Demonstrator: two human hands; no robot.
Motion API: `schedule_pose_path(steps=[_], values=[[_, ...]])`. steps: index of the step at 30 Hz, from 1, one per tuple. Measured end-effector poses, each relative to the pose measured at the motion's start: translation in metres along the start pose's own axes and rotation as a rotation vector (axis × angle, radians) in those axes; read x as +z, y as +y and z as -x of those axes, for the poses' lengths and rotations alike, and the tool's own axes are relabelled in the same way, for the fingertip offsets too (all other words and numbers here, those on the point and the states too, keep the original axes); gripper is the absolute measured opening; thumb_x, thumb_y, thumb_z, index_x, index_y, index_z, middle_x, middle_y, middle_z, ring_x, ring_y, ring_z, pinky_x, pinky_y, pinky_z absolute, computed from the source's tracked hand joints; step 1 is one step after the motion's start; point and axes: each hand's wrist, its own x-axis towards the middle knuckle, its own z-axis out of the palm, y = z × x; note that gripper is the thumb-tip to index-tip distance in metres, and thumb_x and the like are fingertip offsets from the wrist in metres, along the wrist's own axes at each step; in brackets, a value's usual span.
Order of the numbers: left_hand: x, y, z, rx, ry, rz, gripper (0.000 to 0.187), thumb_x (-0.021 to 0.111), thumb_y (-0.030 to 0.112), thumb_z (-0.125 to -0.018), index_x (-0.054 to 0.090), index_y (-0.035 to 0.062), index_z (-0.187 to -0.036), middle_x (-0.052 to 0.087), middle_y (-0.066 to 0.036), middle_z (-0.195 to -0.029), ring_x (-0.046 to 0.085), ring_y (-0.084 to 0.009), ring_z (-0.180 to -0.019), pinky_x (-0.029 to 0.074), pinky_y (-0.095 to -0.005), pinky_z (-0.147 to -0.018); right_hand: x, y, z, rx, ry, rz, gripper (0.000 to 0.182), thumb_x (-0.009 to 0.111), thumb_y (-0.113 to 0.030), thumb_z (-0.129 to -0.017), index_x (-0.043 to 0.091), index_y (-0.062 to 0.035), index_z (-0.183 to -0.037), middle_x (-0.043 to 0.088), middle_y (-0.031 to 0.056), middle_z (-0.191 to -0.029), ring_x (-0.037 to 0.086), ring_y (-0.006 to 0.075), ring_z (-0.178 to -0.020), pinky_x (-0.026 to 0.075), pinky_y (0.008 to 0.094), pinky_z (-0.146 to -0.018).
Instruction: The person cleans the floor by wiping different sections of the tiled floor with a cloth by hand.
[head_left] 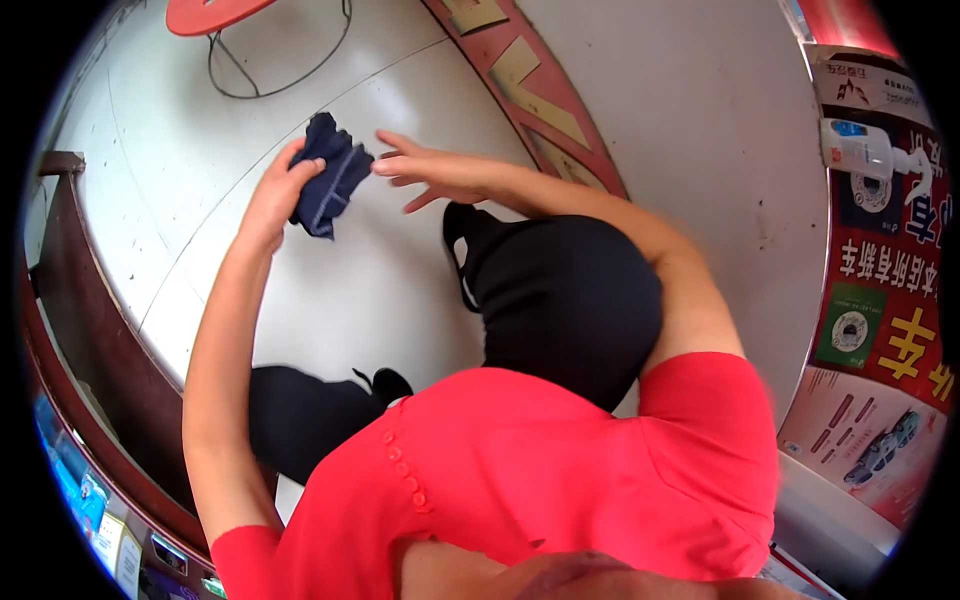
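1. Head view looks straight down your front: your left hand (272, 195) grips a small bundle of dark blue cloth (328, 176), raised in the air above the pale tiled floor (390, 300).
2. Your right hand (432, 175) is open, fingers spread and slightly blurred, its fingertips just touching the cloth's right edge; it grasps nothing.
3. As far as you can judge, the cloth is already folded over into a compact wad, with a stitched seam showing along one edge, so the gathering looks largely done.
4. What seems left is setting it down or putting it away: it rests on no surface.
5. Below your hands you see your black trousers (560, 300), black shoes (462, 225) and red shirt (560, 470); a red stool (210, 12) stands well apart at the top.
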Motion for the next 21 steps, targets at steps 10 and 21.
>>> schedule_pose_path(steps=[10, 21], values=[[0.067, 0.018, 0.003, -0.061, -0.241, -0.026, 0.074, 0.051, 0.052, -0.098, 0.028, 0.0149, -0.157, 0.032, -0.013, -0.159, 0.047, -0.0291, -0.132, 0.048, -0.0431, -0.100, -0.047, 0.039, -0.034, -0.173, 0.203, -0.327, 0.061, 0.080, -0.010, -0.074, 0.053, 0.0005, -0.129, 0.064, 0.0133, -0.115, 0.065, 0.0201, -0.100, 0.053, 0.0310, -0.085], [-0.054, -0.156, 0.018, -0.403, 0.111, -1.265, 0.083, 0.066, 0.034, -0.087, 0.027, 0.0120, -0.156, 0.039, -0.024, -0.152, 0.054, -0.0384, -0.125, 0.047, -0.0442, -0.103, -0.095, 0.298, 0.063, 0.234, 0.724, 1.087, 0.078, 0.074, -0.030, -0.084, 0.039, -0.0166, -0.152, 0.042, 0.0228, -0.147, 0.042, 0.0452, -0.131, 0.036, 0.0514, -0.111]])
